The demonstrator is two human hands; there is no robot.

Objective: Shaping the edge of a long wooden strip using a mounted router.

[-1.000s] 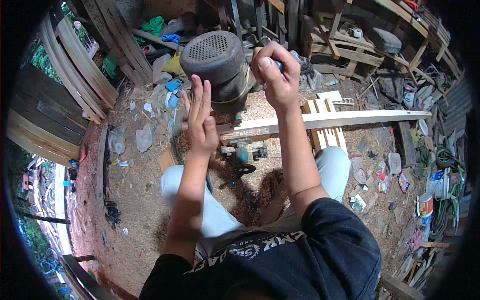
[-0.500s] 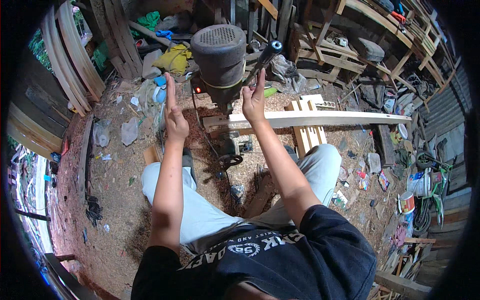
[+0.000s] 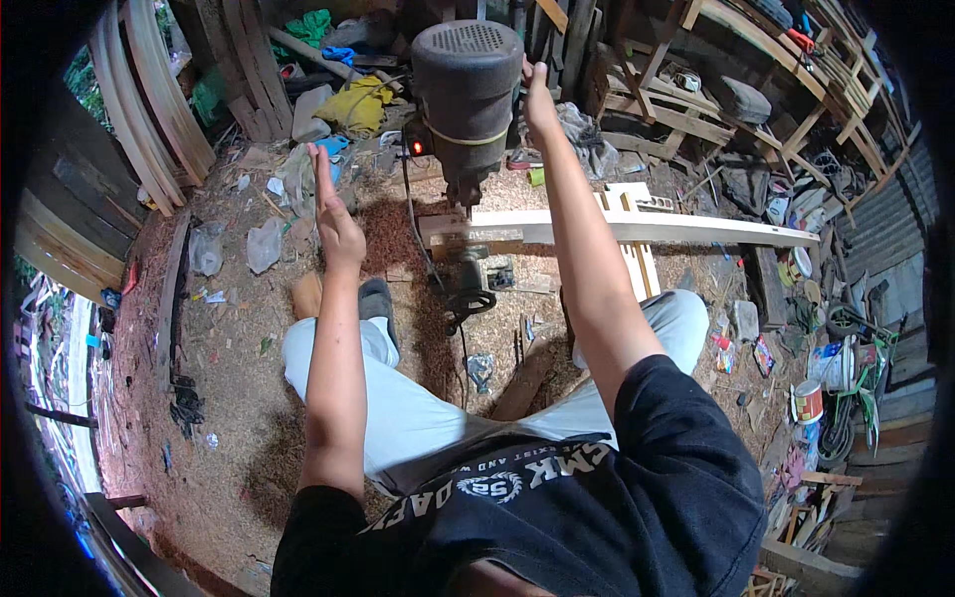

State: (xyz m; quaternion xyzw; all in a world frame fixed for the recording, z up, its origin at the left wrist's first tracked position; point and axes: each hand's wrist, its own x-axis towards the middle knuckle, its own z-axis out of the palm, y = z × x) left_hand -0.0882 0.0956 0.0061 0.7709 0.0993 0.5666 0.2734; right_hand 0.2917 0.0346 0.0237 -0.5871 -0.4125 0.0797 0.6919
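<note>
Between you and the back of the room stood the dark machine (image 3: 468, 85) with its round vented top, a small red light (image 3: 417, 147) glowing on its left. Beneath its head lay the left end of the long pale board (image 3: 706, 230), which ran off to your right across some notched wooden pieces (image 3: 637, 267); your right forearm hid part of it. A yellow sack (image 3: 356, 105) slumped behind to the left, and a clear plastic bag (image 3: 265, 245) lay nearer. Shavings and litter covered the floor (image 3: 224, 348), and curved planks (image 3: 149, 104) leaned at the left. Your hands were well apart: the left (image 3: 339, 227) was flat, open and empty, the right (image 3: 540, 104) beside the machine's right side, its grip impossible to tell.
</note>
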